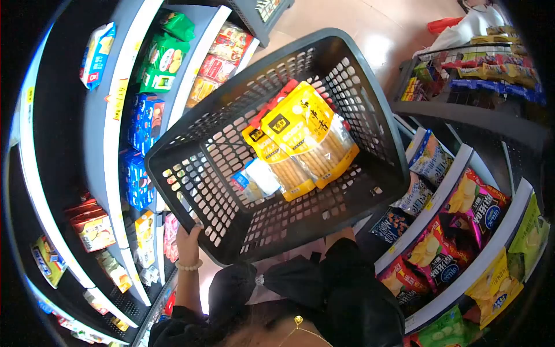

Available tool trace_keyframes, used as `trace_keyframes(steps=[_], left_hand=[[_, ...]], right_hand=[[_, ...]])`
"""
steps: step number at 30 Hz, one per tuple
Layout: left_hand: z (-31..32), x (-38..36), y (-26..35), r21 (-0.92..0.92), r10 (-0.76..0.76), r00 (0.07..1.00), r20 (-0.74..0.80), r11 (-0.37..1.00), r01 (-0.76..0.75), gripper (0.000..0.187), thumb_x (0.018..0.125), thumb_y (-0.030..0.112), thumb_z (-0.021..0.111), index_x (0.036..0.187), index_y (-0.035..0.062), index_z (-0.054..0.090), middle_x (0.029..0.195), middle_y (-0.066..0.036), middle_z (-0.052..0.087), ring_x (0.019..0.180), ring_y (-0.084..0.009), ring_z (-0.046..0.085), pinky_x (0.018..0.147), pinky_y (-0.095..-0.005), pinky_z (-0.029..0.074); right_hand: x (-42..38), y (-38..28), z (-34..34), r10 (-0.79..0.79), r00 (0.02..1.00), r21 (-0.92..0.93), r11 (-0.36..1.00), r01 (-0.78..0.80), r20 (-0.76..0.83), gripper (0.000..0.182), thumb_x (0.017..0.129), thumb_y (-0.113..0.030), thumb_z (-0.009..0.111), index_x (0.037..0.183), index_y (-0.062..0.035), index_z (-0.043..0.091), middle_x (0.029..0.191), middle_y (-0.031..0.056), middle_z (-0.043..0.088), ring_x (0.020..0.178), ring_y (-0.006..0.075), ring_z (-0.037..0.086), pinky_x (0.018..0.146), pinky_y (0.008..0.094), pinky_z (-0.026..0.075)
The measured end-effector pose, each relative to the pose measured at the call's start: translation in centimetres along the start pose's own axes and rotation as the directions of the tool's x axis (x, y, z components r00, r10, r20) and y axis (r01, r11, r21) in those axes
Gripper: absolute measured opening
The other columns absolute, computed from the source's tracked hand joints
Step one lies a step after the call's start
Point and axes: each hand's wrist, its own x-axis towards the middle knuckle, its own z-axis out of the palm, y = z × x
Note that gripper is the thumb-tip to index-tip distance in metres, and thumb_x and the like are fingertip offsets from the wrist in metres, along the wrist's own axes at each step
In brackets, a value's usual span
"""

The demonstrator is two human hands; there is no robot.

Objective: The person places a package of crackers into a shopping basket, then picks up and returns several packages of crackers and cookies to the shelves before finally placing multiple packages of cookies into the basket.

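Note:
A black plastic shopping basket (312,234) with perforated walls is held in front of my body. My left hand (188,246), with a beaded bracelet at the wrist, is closed on the basket's near left corner. My right hand (341,236) is mostly hidden under the near right side; only a bit of skin shows below a black sleeve, so its fingers cannot be seen. Inside the basket lie two yellow packs of stick-shaped snacks (315,136), overlapping, with something red behind them. Beside them lies a small blue and white package (254,178), partly covered.
Curved shelves on the left hold green snack bags (163,61), blue boxes (144,121) and red packets (89,225). Right-hand shelves carry pink and red chip bags (442,248) and a yellow bag (494,286). A wire rack (457,87) with bagged goods stands beyond, beside the tiled floor (324,14).

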Motion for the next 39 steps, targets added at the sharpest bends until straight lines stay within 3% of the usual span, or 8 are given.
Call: trace_keyframes(steps=[14,25,29,31,35,36,38,39], left_hand=[[-4.7,5.5,1.0,-0.067,0.183,0.982,-0.048,0.980,-0.186,0.026,0.074,0.003,0.052,0.099,-0.0026,0.055,0.090,-0.006,0.060,0.082,-0.0139,0.055,0.074,-0.0268,0.042],[-0.3,6.7,-4.8,-0.153,-0.018,0.964,-0.267,0.988,-0.024,0.033,0.073,0.005,0.054,0.105,-0.0040,0.050,0.096,-0.010,0.060,0.085,-0.0189,0.057,0.077,-0.0307,0.044],[1.7,6.6,-5.8,-0.099,-0.159,0.904,-0.396,0.987,0.130,0.036,0.073,0.019,0.057,0.102,-0.0012,0.051,0.092,-0.017,0.060,0.087,-0.0302,0.057,0.076,-0.0382,0.044],[2.5,6.4,-5.3,-0.091,-0.188,0.893,-0.409,0.982,0.165,0.040,0.073,0.025,0.059,0.101,-0.0005,0.050,0.092,-0.021,0.059,0.088,-0.0358,0.056,0.075,-0.0421,0.043],[2.7,5.6,-3.3,-0.157,-0.264,0.851,-0.454,0.964,0.215,0.052,0.072,0.021,0.063,0.113,-0.0030,0.040,0.104,-0.026,0.052,0.095,-0.0397,0.051,0.080,-0.0422,0.041],[2.5,5.1,-1.7,-0.262,-0.354,0.839,-0.413,0.929,0.263,0.057,0.071,0.018,0.064,0.117,-0.0028,0.037,0.111,-0.027,0.048,0.101,-0.0401,0.048,0.084,-0.0415,0.040],[3.0,4.0,1.3,0.272,0.164,0.611,-0.775,0.958,0.088,0.061,0.070,0.012,0.064,0.122,0.0003,0.035,0.124,-0.026,0.037,0.113,-0.0395,0.038,0.093,-0.0407,0.034],[2.9,3.3,2.9,0.272,0.199,0.623,-0.757,0.962,0.023,0.060,0.070,0.010,0.064,0.122,0.0006,0.035,0.126,-0.025,0.034,0.115,-0.0392,0.035,0.095,-0.0410,0.032]], right_hand=[[-0.2,-10.4,23.3,-0.393,0.868,0.153,0.919,0.363,0.303,0.060,0.087,-0.051,0.032,0.121,-0.0026,0.044,0.121,0.0121,0.047,0.109,0.0265,0.046,0.093,0.0382,0.036],[-1.0,-20.7,36.4,-0.146,0.819,-0.673,0.500,0.544,0.554,0.029,0.081,-0.018,0.056,0.103,0.0020,0.056,0.098,0.0070,0.059,0.092,0.0173,0.053,0.083,0.0288,0.039],[-3.1,-20.1,39.9,-0.011,0.818,-0.619,0.647,0.445,0.576,0.022,0.083,-0.011,0.055,0.100,0.0020,0.057,0.090,0.0060,0.059,0.083,0.0132,0.054,0.074,0.0264,0.043],[-2.6,-21.7,40.1,0.023,0.858,-0.719,0.558,0.415,0.512,0.025,0.081,-0.013,0.056,0.101,0.0028,0.057,0.094,0.0068,0.059,0.085,0.0174,0.054,0.076,0.0287,0.043],[-3.2,-20.9,42.7,-0.234,0.367,-0.434,-0.546,0.716,0.900,0.046,0.076,-0.017,0.061,0.113,0.0045,0.046,0.114,0.0202,0.048,0.108,0.0333,0.044,0.092,0.0377,0.033],[-7.8,-18.8,45.3,-0.143,0.188,-0.237,-0.608,0.758,0.972,0.049,0.072,-0.011,0.063,0.115,0.0002,0.044,0.120,0.0196,0.042,0.110,0.0364,0.039,0.093,0.0414,0.032],[-8.9,-14.7,47.7,0.043,0.049,-0.019,-0.535,0.844,0.998,0.046,0.069,-0.004,0.063,0.112,-0.0040,0.047,0.119,0.0183,0.043,0.111,0.0338,0.039,0.092,0.0403,0.034],[-11.0,-11.7,48.6,0.127,0.206,-0.128,-0.452,0.883,0.970,0.045,0.070,-0.003,0.063,0.112,-0.0022,0.046,0.116,0.0171,0.046,0.108,0.0307,0.043,0.089,0.0380,0.037]])
